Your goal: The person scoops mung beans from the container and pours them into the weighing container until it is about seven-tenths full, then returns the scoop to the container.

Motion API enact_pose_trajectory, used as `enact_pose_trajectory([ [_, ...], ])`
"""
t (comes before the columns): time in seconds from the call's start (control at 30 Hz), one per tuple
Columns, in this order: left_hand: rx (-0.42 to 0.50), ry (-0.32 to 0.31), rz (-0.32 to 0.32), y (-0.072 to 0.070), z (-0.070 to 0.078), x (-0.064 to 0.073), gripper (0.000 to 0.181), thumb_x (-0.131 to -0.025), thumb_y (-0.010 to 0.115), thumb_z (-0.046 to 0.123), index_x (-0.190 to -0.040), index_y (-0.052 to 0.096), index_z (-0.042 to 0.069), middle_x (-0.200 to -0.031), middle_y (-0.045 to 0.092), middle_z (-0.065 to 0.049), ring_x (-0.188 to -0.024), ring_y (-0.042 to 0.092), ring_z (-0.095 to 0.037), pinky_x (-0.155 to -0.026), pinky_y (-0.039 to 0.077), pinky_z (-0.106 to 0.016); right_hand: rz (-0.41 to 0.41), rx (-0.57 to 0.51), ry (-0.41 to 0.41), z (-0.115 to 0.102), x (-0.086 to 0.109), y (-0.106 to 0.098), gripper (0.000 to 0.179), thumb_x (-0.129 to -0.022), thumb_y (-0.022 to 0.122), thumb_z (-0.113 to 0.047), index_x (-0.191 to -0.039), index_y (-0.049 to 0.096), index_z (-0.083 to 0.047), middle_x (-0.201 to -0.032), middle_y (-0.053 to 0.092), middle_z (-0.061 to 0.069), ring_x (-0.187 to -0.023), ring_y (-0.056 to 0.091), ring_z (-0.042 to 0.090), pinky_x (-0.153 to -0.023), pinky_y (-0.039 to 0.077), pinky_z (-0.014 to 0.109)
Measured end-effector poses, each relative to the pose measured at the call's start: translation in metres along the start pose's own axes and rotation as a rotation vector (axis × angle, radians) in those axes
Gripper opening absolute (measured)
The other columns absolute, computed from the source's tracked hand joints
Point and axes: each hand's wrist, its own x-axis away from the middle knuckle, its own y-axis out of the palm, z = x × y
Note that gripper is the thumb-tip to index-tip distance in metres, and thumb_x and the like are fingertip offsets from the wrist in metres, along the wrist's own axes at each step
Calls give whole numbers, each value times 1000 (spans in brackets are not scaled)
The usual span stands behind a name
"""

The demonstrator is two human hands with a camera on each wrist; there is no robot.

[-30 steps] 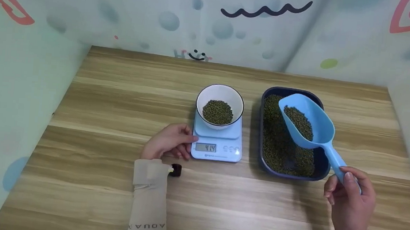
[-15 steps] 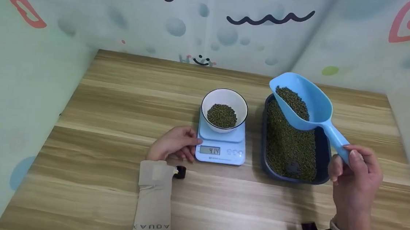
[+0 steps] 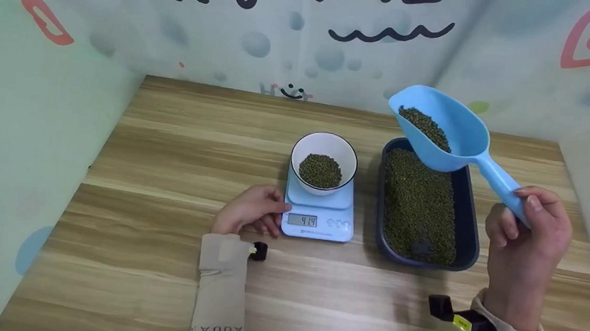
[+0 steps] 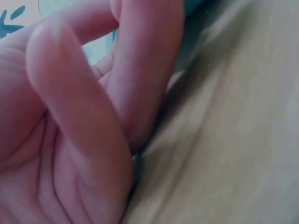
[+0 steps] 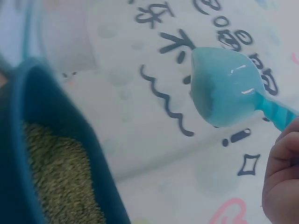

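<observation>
Right hand (image 3: 529, 239) grips a blue scoop (image 3: 469, 129) holding beans (image 3: 425, 127).

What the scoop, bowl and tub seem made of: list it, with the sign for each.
Scoop: likely plastic, smooth and glossy; bright highlights on its blue surface in the right wrist view.
Bowl: perhaps smooth glazed ceramic, given its white wall and dark rim line; enamel is possible.
Tub: probably moulded plastic, from its rounded corners and even dark blue; gloss unclear.

Blue scoop (image 3: 463, 129), white bowl (image 3: 324, 145) (black-rimmed)
</observation>
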Motion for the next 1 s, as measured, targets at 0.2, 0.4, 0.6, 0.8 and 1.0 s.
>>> enact_pose_trajectory([
  [0.2, 9, -16, 10, -3, -1, 1, 26, -82, 65, 23, -90, 51, 2, -68, 59, -14, -55, 63, -27, -39, 44, -24, 3, 9, 6, 6, -5, 8, 12, -86, 35, 12, -80, 42, 20, -47, 29, 11, -38, 28, 13, -32, 20, 20],
  [0.4, -4, -21, 22, -2, 0, 0, 27, -82, 65, 25, -90, 52, 3, -69, 59, -14, -55, 63, -26, -39, 44, -24, 2, 45, 42, 14, -11, 19, 13, -86, 38, 11, -78, 44, 19, -46, 31, 9, -36, 27, 11, -31, 16, 19],
  [0.6, 6, -24, 7, 2, 1, -2, 27, -81, 66, 25, -91, 52, 4, -69, 59, -13, -56, 63, -27, -40, 45, -24, -46, 228, 17, 16, -12, 27, 16, -82, 50, 8, -78, 44, 22, -47, 31, 9, -35, 25, 11, -31, 15, 20],
  [0.8, -15, -13, 20, 1, 2, -1, 28, -82, 65, 25, -92, 53, 3, -69, 58, -14, -57, 63, -28, -40, 45, -24, -61, 335, 21, 18, -9, 27, 19, -81, 53, 7, -80, 44, 24, -49, 31, 8, -36, 24, 12, -31, 15, 22],
  [1.0, -11, -9, 19, 0, 0, -1, 27, -82, 65, 25, -91, 52, 3, -69, 59, -13, -57, 64, -28, -40, 44, -24, -81, 397, 48, 23, -6, 27, 20, -81, 55, 7, -80, 45, 24, -48, 34, 10, -36, 25, 14, -32, 16, 23],
])
